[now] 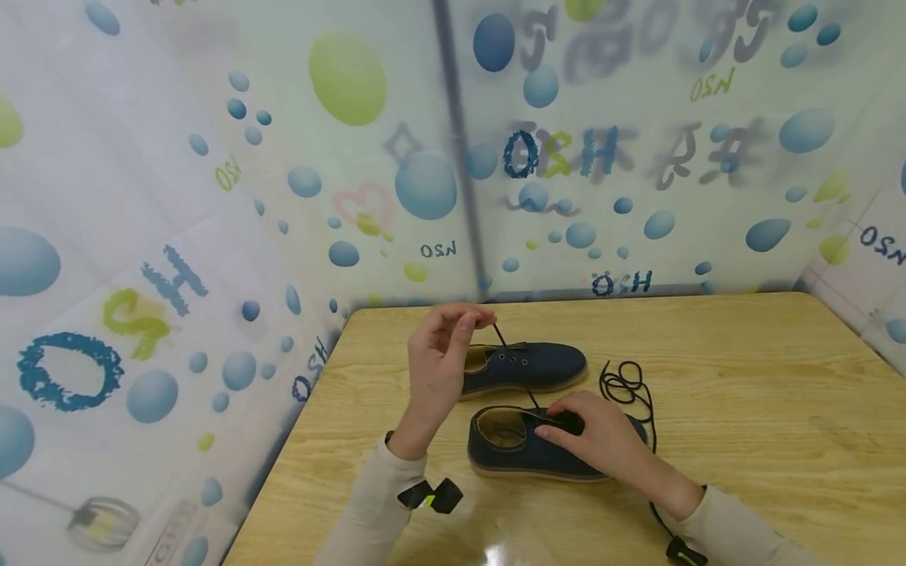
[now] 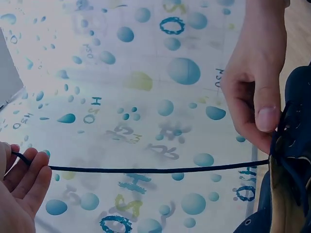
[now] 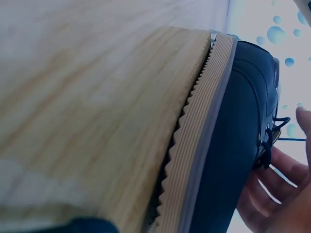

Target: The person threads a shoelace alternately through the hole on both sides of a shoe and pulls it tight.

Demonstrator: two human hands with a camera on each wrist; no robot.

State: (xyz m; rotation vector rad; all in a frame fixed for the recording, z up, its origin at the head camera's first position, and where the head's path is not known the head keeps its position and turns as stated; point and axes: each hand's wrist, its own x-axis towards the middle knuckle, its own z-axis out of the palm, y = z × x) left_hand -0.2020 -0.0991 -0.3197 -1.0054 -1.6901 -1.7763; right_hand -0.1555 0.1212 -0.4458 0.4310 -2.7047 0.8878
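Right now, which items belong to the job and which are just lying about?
In the job:
near navy lace-up shoe
dark shoelace drawn from it
left hand, holding shoelace
right hand, at that shoe

Apparently lying about:
far navy shoe, untouched
loosely looped black cord (lace or cable unclear)

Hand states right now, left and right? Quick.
Left hand: closed, holding a dark shoelace.
Right hand: at the lacing of the nearer navy lace-up shoe; whether it grips anything cannot be told.
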